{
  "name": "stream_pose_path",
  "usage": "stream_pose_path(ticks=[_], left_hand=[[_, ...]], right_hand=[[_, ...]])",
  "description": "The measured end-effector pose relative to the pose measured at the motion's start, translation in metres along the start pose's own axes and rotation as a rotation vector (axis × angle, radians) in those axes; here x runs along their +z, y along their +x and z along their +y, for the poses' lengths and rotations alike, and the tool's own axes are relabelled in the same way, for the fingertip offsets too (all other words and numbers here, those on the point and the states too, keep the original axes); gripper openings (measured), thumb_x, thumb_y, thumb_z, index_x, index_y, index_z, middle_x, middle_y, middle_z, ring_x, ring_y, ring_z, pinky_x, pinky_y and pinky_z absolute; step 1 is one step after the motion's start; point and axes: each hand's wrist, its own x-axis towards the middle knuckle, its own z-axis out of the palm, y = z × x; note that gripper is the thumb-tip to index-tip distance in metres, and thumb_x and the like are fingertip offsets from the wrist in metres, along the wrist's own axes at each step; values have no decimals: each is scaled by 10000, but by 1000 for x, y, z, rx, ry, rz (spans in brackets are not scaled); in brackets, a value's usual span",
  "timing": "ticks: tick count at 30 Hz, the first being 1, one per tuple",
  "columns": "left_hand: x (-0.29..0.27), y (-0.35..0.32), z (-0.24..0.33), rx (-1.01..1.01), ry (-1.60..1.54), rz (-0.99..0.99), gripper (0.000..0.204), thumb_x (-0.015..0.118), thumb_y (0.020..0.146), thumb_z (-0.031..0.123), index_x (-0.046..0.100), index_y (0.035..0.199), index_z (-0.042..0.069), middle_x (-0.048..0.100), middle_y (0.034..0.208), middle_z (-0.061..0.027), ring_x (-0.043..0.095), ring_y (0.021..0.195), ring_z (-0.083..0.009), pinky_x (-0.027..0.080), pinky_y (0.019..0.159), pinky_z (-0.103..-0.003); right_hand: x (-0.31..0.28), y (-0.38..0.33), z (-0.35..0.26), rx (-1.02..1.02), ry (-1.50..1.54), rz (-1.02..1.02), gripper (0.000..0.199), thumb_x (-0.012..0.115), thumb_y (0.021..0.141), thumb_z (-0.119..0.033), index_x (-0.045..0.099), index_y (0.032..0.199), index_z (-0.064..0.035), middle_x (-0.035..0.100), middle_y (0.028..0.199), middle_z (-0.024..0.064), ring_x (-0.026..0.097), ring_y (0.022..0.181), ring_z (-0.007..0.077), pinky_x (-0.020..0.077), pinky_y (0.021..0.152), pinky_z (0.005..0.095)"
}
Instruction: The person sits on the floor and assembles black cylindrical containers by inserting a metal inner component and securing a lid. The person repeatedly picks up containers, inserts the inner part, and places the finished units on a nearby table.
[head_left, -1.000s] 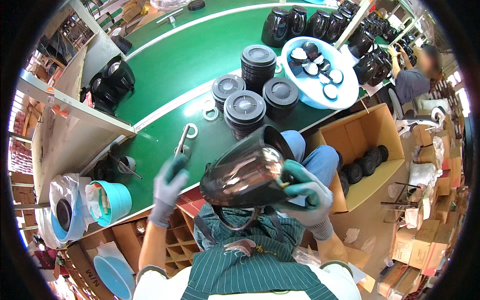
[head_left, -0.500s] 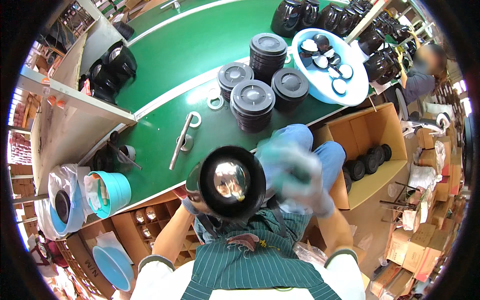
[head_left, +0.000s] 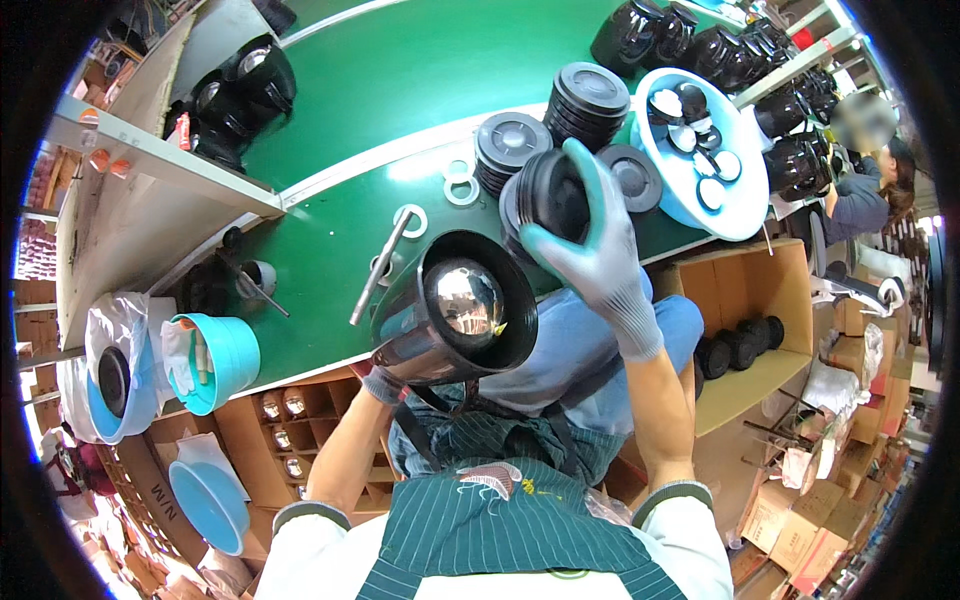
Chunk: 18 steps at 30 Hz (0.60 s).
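My left hand (head_left: 380,382) in a grey glove holds a shiny black kettle body (head_left: 455,310) from below, its open mouth facing the camera and a mirror-bright bottom showing inside. My right hand (head_left: 590,255), gloved in teal and grey, grips a black round lid (head_left: 555,195) taken off the stacks on the green table (head_left: 400,90). The lid is tilted on edge, just right of and above the kettle's rim. My forearms come up from the lower edge over my striped apron.
Stacks of black lids (head_left: 590,95) stand on the table beside white rings (head_left: 460,182) and a metal rod (head_left: 378,268). A pale blue tray (head_left: 745,215) holds small discs. Black kettles (head_left: 235,95) line the shelf and back. A teal bucket (head_left: 215,362) and cardboard box (head_left: 755,300) flank me.
My right hand left the kettle, reached out to the lid stacks and now holds a black lid. The kettle has turned its mouth toward the camera and sits in my left hand alone.
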Motion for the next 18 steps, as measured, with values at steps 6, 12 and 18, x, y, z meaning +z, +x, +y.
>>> stream_pose_path(ticks=[6,12,18], left_hand=[[-23,29,11,-168,-604,-216,583,610,1008,353,426,1509,118,448,1519,-101,458,1384,-242,369,1179,-414],[-50,45,29,-426,-1062,-223,466,616,999,328,548,1374,59,582,1348,-139,581,1234,-238,464,1073,-389],[-80,83,76,-365,-812,199,395,622,990,303,671,1239,0,716,1177,-177,705,1083,-235,559,968,-364]], right_hand=[[-14,-70,-19,-33,255,-261,1098,931,631,-335,421,1538,13,411,1546,253,421,1451,385,346,1192,458],[-41,-102,-21,-327,177,-238,1166,964,615,-417,411,1543,21,348,1590,256,397,1470,401,345,1194,467],[-56,-133,-26,340,549,-30,1019,881,745,-392,398,1553,-2,529,1467,198,514,1365,279,397,1151,406]])
